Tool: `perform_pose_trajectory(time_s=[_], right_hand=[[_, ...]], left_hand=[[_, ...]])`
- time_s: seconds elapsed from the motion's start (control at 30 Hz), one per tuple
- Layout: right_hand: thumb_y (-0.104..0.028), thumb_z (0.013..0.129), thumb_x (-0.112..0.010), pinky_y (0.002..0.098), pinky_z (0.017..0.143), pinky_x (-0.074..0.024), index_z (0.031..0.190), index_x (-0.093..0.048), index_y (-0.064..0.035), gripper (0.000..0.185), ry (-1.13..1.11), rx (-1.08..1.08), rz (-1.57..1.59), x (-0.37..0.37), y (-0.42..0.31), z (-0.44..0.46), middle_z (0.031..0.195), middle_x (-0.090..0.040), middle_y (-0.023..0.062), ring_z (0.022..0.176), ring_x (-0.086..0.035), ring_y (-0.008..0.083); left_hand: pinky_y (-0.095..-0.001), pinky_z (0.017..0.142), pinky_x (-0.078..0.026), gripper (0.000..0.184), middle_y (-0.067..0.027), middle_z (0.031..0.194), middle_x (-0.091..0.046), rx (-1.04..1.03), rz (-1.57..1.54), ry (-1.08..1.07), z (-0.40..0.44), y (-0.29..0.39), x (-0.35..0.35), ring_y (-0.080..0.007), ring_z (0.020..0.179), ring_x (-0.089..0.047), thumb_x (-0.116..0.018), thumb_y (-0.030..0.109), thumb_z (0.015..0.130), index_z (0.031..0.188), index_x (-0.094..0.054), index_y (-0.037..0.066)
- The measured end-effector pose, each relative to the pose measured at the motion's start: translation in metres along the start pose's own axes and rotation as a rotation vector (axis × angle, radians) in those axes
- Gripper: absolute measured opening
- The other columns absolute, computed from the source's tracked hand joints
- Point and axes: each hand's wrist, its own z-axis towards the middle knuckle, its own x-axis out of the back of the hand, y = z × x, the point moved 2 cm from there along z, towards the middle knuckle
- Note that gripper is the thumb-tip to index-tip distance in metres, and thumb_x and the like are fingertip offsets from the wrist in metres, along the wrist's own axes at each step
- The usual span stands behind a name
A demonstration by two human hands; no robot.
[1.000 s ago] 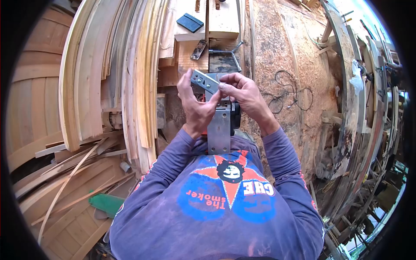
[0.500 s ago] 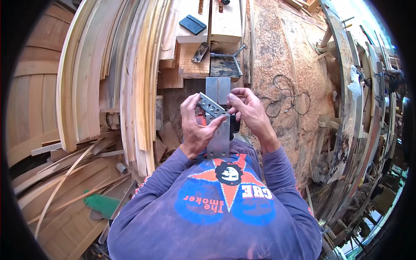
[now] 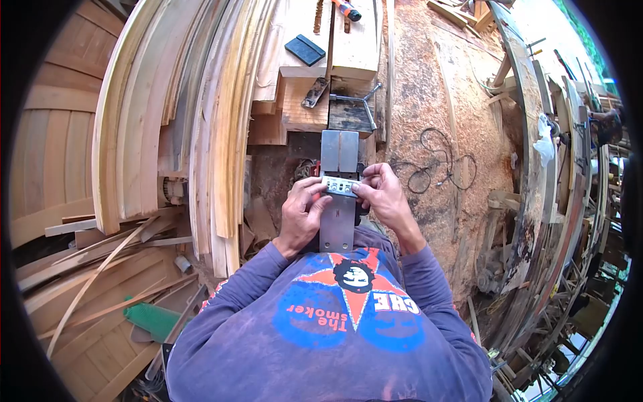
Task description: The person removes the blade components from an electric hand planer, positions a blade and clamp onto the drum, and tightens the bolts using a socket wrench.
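My left hand (image 3: 300, 214) pinches the left end of a small slotted metal planer blade holder (image 3: 339, 187). At its right end, the thumb and fingers of my right hand (image 3: 390, 204) close on it. The holder lies crosswise, slots facing up, over the middle of an upturned electric planer (image 3: 337, 231) with a flat metal sole. It hides the planer's central gap, so I cannot tell whether the two touch. Beyond the planer, a three-armed socket wrench (image 3: 362, 100) rests on wood, with a narrow metal piece (image 3: 315, 92) and a dark rectangular block (image 3: 305, 49) nearby.
Long planks (image 3: 221, 120) are stacked on the left, above scrap strips and a green piece (image 3: 155, 320). An orange-and-black tool (image 3: 349, 10) lies on the far timber. To the right, a black cable (image 3: 439, 161) coils on sawdust-covered ground (image 3: 418, 87).
The blade holder has turned from a slant to nearly level and come lower over the planer. My right hand has joined the left on it. The view has shifted slightly.
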Motion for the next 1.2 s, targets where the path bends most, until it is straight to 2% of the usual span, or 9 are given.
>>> perform_pose_trajectory(time_s=[0.07, 0.1, 0.27, 0.43, 0.53, 0.67, 0.73, 0.83, 1.2], right_hand=[[-0.009, 0.096, -0.077, 0.0258, 0.058, -0.0538, 0.127, -0.050, 0.0050, 0.044, 0.015, 0.027, -0.028, -0.001, -0.001, 0.003, 0.091, -0.070, 0.0093, 0.070, -0.066, 0.0113], [-0.010, 0.095, -0.077, 0.0260, 0.057, -0.0537, 0.124, -0.052, 0.0049, 0.041, 0.043, 0.015, -0.044, -0.004, -0.004, 0.003, 0.090, -0.070, 0.0094, 0.071, -0.067, 0.0110], [-0.011, 0.094, -0.080, 0.0274, 0.062, -0.0552, 0.117, -0.059, 0.0049, 0.034, 0.054, -0.022, -0.078, -0.006, -0.004, 0.005, 0.089, -0.071, 0.0099, 0.075, -0.067, 0.0113], [-0.009, 0.087, -0.083, 0.0317, 0.076, -0.0588, 0.116, -0.066, 0.0043, 0.036, 0.009, 0.113, -0.293, -0.004, -0.007, -0.001, 0.094, -0.073, 0.0100, 0.083, -0.069, 0.0152], [-0.007, 0.087, -0.081, 0.0338, 0.079, -0.0593, 0.115, -0.067, 0.0049, 0.033, 0.044, 0.136, -0.335, -0.005, -0.003, 0.001, 0.094, -0.074, 0.0116, 0.084, -0.071, 0.0175], [-0.006, 0.091, -0.077, 0.0371, 0.080, -0.0595, 0.111, -0.069, 0.0055, 0.025, 0.066, 0.157, -0.366, -0.010, -0.012, -0.005, 0.095, -0.076, 0.0160, 0.087, -0.074, 0.0231], [-0.006, 0.093, -0.073, 0.0410, 0.081, -0.0596, 0.109, -0.070, 0.0045, 0.019, 0.086, 0.223, -0.448, -0.013, -0.018, -0.012, 0.098, -0.076, 0.0217, 0.091, -0.076, 0.0309], [-0.006, 0.093, -0.071, 0.0444, 0.081, -0.0591, 0.107, -0.071, 0.0029, 0.017, 0.130, 0.344, -0.519, -0.015, -0.012, -0.012, 0.098, -0.074, 0.0233, 0.092, -0.075, 0.0377], [-0.010, 0.095, -0.070, 0.0500, 0.078, -0.0566, 0.100, -0.071, -0.0005, 0.011, 0.123, 0.517, -0.756, -0.013, -0.011, -0.006, 0.091, -0.071, 0.0209, 0.087, -0.070, 0.0413]], left_hand=[[-0.0383, 0.095, -0.059, 0.023, -0.0168, 0.120, -0.071, 0.010, -0.011, -0.006, 0.000, -0.008, -0.001, -0.0303, 0.110, -0.071, -0.076, 0.000, 0.092, 0.115, -0.073, 0.000], [-0.0397, 0.091, -0.058, 0.018, -0.0164, 0.110, -0.073, 0.020, -0.028, 0.033, 0.004, -0.004, -0.001, -0.0329, 0.104, -0.072, -0.074, -0.003, 0.091, 0.109, -0.076, -0.001], [-0.0409, 0.088, -0.058, 0.018, -0.0167, 0.109, -0.071, 0.037, -0.008, -0.003, 0.010, -0.013, -0.001, -0.0341, 0.101, -0.071, -0.073, -0.003, 0.090, 0.108, -0.074, 0.000], [-0.0419, 0.087, -0.056, 0.018, -0.0163, 0.108, -0.065, -0.061, 0.106, -0.028, 0.013, -0.017, -0.002, -0.0349, 0.100, -0.068, -0.070, -0.005, 0.092, 0.109, -0.067, 0.000], [-0.0435, 0.087, -0.056, 0.018, -0.0170, 0.109, -0.063, -0.081, 0.145, -0.047, 0.014, -0.020, -0.003, -0.0363, 0.101, -0.066, -0.069, -0.004, 0.093, 0.110, -0.066, 0.001], [-0.0441, 0.086, -0.056, 0.019, -0.0174, 0.109, -0.062, -0.124, 0.165, -0.063, 0.015, -0.024, -0.003, -0.0369, 0.101, -0.065, -0.068, -0.004, 0.094, 0.111, -0.065, 0.002], [-0.0442, 0.086, -0.057, 0.018, -0.0175, 0.110, -0.062, -0.176, 0.185, -0.047, 0.015, -0.022, -0.002, -0.0371, 0.101, -0.066, -0.068, -0.004, 0.094, 0.111, -0.065, 0.002], [-0.0437, 0.085, -0.058, 0.018, -0.0176, 0.111, -0.064, -0.171, 0.121, -0.032, 0.014, -0.020, -0.002, -0.0371, 0.101, -0.067, -0.068, -0.004, 0.094, 0.111, -0.065, 0.001], [-0.0419, 0.084, -0.059, 0.015, -0.0172, 0.109, -0.067, -0.217, 0.118, -0.024, 0.017, -0.020, -0.004, -0.0355, 0.098, -0.069, -0.070, -0.003, 0.094, 0.108, -0.068, 0.000]])
